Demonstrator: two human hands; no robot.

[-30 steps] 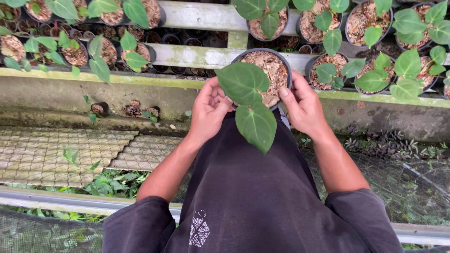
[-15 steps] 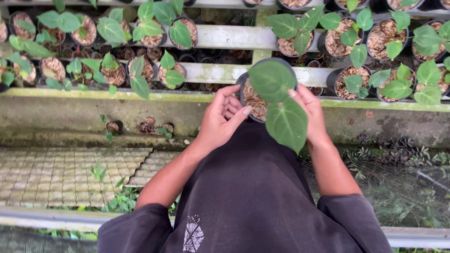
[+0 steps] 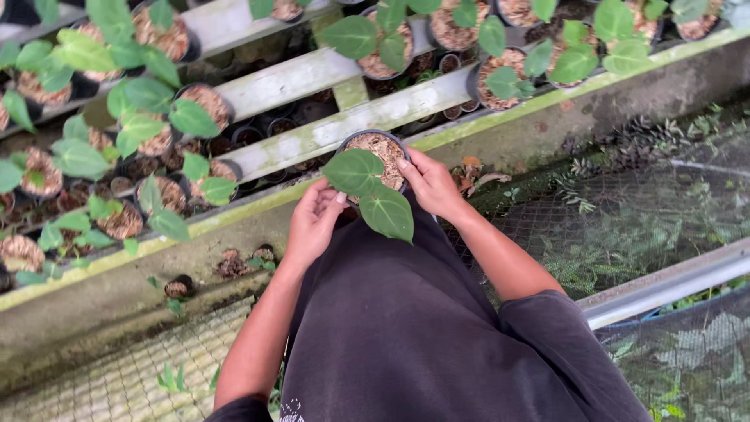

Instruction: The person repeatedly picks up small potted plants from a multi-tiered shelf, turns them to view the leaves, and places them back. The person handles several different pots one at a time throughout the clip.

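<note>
Head view, single entry.

Item: small round black plastic pot filled with brown coconut-husk medium, carrying a young plant with two broad heart-shaped green leaves. Position: held in front of our chest, just near of the pale moss-stained bench slats, above the concrete kerb with its green-stained edge.

Left hand: curled against the pot's near-left side, fingertips at the rim, partly hidden under the leaves. Right hand: wrapped round the pot's right wall, thumb at the rim. Both grasp the pot; neither is released.

Neighbours: further black pots with the same green-leaved seedlings on the slats to the left and far right; black mesh netting and a grey metal rail at near right; pale woven matting at near left.

Handling note: we judge it best to keep the pot level so the loose husk stays in, grip the wall rather than the stems, and keep the lower leaf clear of the fingers.
</note>
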